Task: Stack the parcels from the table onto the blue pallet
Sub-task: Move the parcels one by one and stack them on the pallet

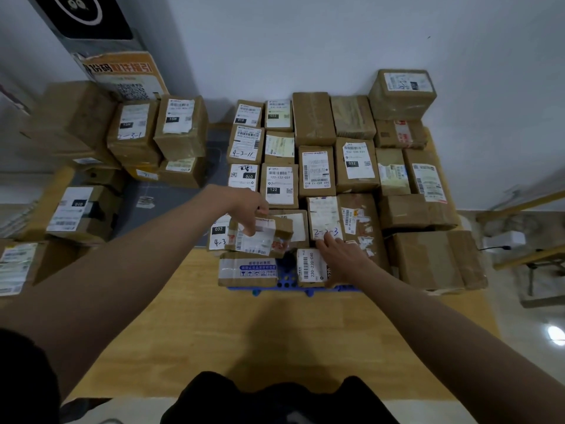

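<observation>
A blue pallet [287,278] lies on the wooden table, almost covered by several brown cardboard parcels with white labels. My left hand [249,209] grips a small taped parcel [260,235] from above and holds it over the pallet's near left part. Under it lies a flat parcel with blue print [247,269]. My right hand [342,255] rests with fingers spread on the parcel labelled 220-220-C40 [310,267] at the pallet's near edge, its fingertips touching the parcel marked 2-3-3 [324,218].
More parcels stand piled at the left, among them a tall pair [159,130] and a labelled box [79,212]. The wooden table [244,332] stretches toward me. A white wall is behind the pallet. Metal frames [532,261] stand on the floor at the right.
</observation>
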`<state>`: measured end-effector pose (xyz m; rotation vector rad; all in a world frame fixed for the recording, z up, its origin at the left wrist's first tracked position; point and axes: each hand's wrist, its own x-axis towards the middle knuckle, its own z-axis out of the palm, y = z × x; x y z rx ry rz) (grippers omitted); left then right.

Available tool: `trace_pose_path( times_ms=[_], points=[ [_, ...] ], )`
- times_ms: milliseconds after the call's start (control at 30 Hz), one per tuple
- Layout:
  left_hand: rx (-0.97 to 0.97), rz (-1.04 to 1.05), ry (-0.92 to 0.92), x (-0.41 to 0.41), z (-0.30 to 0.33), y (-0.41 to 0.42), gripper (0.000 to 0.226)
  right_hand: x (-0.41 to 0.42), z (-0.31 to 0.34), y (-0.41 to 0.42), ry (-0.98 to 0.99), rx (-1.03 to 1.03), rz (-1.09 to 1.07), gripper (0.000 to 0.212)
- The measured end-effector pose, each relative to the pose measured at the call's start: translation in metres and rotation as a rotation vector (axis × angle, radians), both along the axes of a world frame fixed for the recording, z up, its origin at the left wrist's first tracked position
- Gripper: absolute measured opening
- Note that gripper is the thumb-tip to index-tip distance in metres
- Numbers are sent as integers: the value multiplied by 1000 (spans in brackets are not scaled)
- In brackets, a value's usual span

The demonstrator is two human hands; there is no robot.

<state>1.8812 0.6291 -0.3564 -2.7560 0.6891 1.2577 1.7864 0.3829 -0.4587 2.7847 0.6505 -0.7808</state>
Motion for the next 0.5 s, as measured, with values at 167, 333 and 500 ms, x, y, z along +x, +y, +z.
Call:
trace_pose_path(
  times_ms=[167,333,500],
  points=[
    [-35,7,3,-6,-1,-8,57,0,-2,-2,5,20,-16,120],
    [-15,42,7,-9,-3,-10,66,-1,-3,-4,8,49,-30,118],
    [-12,73,18,-11,-3,-7,66,-1,-4,-3,-2,88,-37,114]
  ],
)
